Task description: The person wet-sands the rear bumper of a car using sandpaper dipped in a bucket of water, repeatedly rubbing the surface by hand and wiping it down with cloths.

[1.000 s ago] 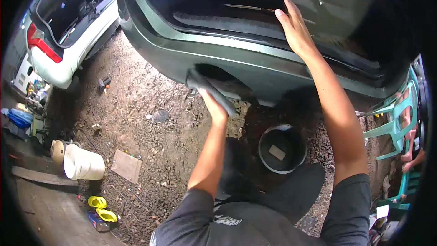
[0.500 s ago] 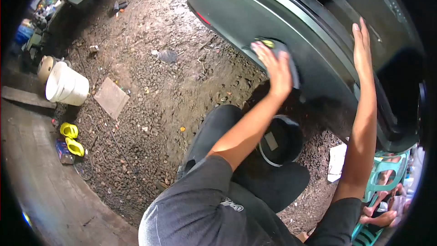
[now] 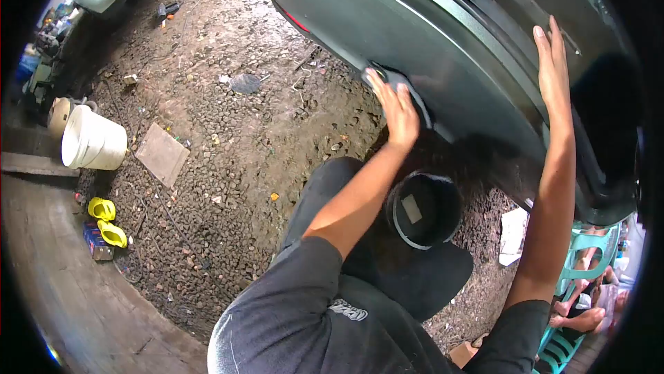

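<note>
My left hand (image 3: 399,116) presses a dark grey pad (image 3: 420,105) against the lower edge of the dark green car panel (image 3: 360,24). The fingers lie along the pad and cover most of it, so its exact kind is hidden. Higher up, my right hand (image 3: 555,62) rests flat on the dark upper part of the car, fingers stretched and holding nothing. A black bucket (image 3: 417,244) stands below the panel beside my legs, with a pale rectangular piece (image 3: 411,208) inside.
Rough gravel (image 3: 228,146) covers the ground. To the left are a white bucket (image 3: 104,140), a flat square tile (image 3: 163,155) and yellow clogs (image 3: 111,233). Another person's foot (image 3: 588,320) shows near a green plastic chair (image 3: 591,253) at right.
My left hand has slid the pad left and slightly downward along the panel toward its lower edge. My right hand stays on the car. The view has shifted slightly.
</note>
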The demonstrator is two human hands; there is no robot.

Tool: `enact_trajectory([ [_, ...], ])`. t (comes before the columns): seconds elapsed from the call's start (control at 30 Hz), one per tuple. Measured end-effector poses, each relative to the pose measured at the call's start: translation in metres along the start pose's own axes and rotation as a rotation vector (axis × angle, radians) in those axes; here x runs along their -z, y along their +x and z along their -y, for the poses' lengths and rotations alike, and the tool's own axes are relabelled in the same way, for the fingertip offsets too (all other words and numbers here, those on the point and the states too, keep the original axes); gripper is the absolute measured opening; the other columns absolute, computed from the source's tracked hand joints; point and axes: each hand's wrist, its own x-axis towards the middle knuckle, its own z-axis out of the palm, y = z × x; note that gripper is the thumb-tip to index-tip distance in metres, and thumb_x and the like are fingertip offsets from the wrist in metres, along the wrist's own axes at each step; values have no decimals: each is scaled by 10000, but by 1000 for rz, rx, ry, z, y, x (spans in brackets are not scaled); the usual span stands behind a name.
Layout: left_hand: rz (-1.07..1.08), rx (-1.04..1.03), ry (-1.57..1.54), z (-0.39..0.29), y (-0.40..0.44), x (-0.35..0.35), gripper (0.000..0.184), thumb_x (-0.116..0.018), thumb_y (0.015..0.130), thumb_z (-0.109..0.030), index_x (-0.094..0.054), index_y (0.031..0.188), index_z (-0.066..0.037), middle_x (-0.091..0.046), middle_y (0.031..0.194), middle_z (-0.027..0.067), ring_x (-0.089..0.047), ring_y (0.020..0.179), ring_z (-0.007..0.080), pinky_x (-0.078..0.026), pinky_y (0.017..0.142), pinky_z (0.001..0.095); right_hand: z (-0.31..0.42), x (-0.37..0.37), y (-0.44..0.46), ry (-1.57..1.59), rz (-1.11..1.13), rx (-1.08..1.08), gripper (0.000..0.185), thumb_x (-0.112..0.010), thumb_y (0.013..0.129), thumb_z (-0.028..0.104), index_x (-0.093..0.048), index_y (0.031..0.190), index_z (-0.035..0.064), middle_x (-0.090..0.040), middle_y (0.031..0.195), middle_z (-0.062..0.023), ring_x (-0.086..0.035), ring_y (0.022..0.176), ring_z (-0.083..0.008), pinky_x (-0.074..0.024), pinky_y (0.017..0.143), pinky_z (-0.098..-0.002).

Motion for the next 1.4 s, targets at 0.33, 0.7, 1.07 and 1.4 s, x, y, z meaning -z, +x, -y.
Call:
enact_trajectory([
  [0.33,441,843,-734,-20,-122,47,362,-486,1037,-359,-545,1275,-93,-568,1173,59,-538,1072,197,-441,967,369,9,27,-96,174,-323,226,370,-680,935,255,-620,1203,6,-646,1207,-107,-603,1115,-232,-458,969,-353],
  [0.7,1299,982,-602,-66,-150,9,525,-349,1060,-408,-478,1368,-2,-567,1352,149,-565,1234,281,-426,1071,409,-120,-1,-332,817,182,-776,651,-725,806,229,-502,1394,64,-674,1153,-195,-654,1090,-319,-514,908,-385],
  [1.07,2118,-421,1390,202,-281,-51,418,-483,972,-242,-542,1339,-51,-591,1342,179,-554,1258,305,-432,1063,388,-154,7,-365,119,10,-903,536,-624,810,111,-529,1323,-8,-587,1282,-278,-549,1216,-422,-439,1013,-444],
  [1.4,2175,-271,1447,212,-298,-30,461,-507,964,-278,-519,1371,-62,-562,1374,187,-525,1285,338,-436,1049,424,-158,-8,-357,257,-29,-895,506,-624,802,75,-541,1300,31,-638,1181,-260,-587,1144,-435,-472,955,-443],
])
